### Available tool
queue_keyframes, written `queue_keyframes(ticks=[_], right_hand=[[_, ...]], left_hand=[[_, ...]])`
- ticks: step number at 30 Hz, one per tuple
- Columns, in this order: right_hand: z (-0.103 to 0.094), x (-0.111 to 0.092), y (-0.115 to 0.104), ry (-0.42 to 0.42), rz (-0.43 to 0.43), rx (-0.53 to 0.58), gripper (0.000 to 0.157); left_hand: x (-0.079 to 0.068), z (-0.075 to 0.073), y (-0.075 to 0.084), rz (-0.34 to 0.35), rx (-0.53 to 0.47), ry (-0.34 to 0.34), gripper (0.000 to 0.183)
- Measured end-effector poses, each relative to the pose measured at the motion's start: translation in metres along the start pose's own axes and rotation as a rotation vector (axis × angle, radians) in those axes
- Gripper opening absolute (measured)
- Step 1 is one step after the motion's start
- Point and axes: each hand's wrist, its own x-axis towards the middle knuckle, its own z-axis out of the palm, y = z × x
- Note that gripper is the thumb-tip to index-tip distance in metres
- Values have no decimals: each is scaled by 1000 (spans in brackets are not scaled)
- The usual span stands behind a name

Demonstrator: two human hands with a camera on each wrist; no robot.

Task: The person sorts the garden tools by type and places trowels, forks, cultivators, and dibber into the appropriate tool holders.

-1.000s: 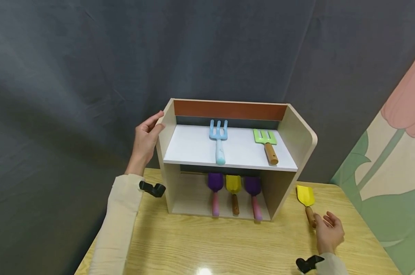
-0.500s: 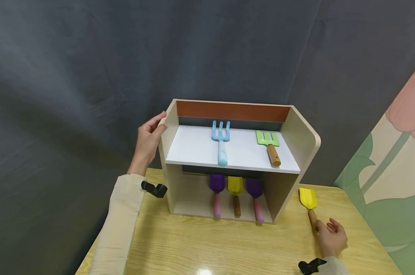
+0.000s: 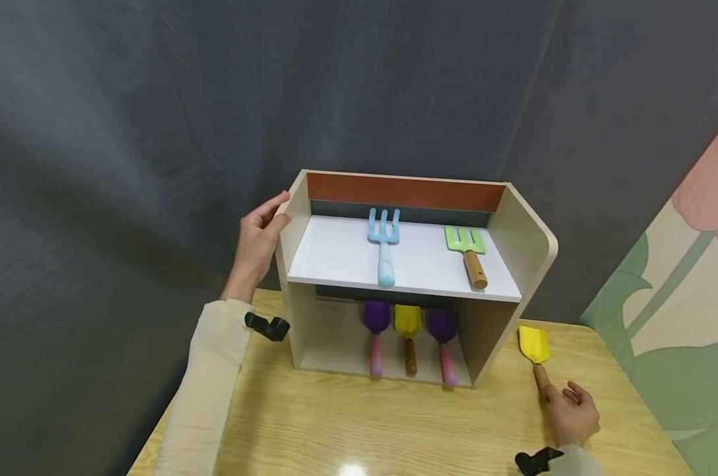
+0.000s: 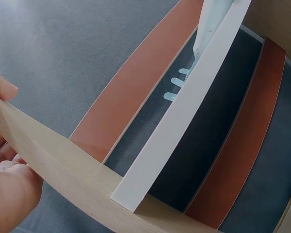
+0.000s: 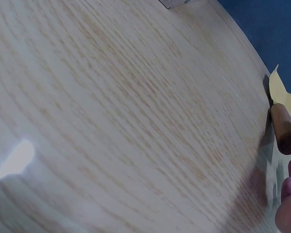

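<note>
My left hand (image 3: 254,248) holds the left side panel of a small two-tier wooden shelf (image 3: 528,251); in the left wrist view the panel lies between its thumb and fingers. My right hand (image 3: 573,413) is at the wooden handle of a yellow toy shovel (image 3: 534,344) on the table, right of the shelf. Its fingers are loosely bent, and the handle's end shows free of them in the right wrist view. On the white upper board lie a light-blue toy fork (image 3: 385,254) and a green toy rake (image 3: 466,241) with a wooden handle.
Inside the lower tier lie two purple shovels (image 3: 376,317) with pink handles and, between them, another yellow shovel (image 3: 408,322). A dark grey curtain (image 3: 127,132) hangs behind the wood-grain table (image 3: 335,423). At the right is a flower-patterned panel (image 3: 686,330).
The shelf and everything around it have shifted slightly right in the head view. My left hand keeps its hold on the panel, and my right hand stays by the shovel handle.
</note>
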Motion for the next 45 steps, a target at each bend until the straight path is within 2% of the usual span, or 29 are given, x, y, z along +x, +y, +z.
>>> queue_keyframes(ticks=[9,15,19,25,31,39,45], right_hand=[[2,1,0,-29,37,-40,63],[4,1,2,-68,7,-78,65],[5,2,1,-71,22,-78,66],[6,5,2,-79,57,-78,65],[8,5,3,-90,52,-81,62],[15,7,6,-64,-2,-149,52],[14,7,6,-56,52,-125,55]], left_hand=[[-2,-1,1,-3,21,6,42],[0,0,0,9,-3,-2,43],[0,0,-2,23,-31,-4,43],[0,0,-1,20,-22,-9,42],[0,-1,0,23,-27,-7,42],[0,-2,0,24,-28,11,42],[0,0,-1,24,-21,3,43]])
